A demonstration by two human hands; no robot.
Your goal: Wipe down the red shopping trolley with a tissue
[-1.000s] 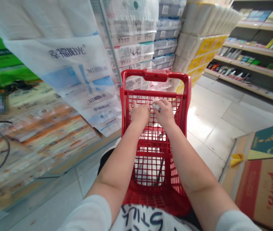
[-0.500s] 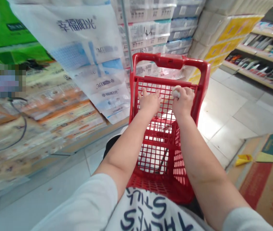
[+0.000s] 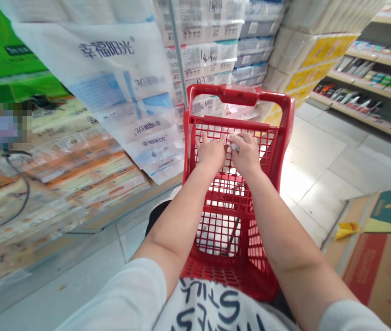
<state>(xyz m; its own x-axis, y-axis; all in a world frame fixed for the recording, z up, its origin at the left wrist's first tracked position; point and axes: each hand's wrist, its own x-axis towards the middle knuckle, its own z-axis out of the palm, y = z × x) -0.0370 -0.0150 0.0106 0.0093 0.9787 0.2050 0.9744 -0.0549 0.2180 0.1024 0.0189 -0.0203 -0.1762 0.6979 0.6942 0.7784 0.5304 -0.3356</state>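
Observation:
A red plastic shopping basket (image 3: 239, 272) with grid walls and a raised handle stands upright in front of my body. My left hand (image 3: 211, 154) lies on its upper grid panel with the fingers spread and nothing in them. Just to the right, my right hand (image 3: 246, 154) is closed round a small crumpled white wad (image 3: 234, 146), close to my left fingertips and over the same panel. What the wad is made of is too small to tell.
Stacked packs (image 3: 106, 87) with white and blue wrapping rise at the left and ahead. Shelves with small goods (image 3: 361, 99) stand at the far right. A cardboard box (image 3: 385, 271) is at the lower right, beside the tiled floor (image 3: 314, 142).
My right hand has moved left across the panel, with the white wad, to beside my left hand. My left hand stays spread at about the same place. The view has shifted slightly.

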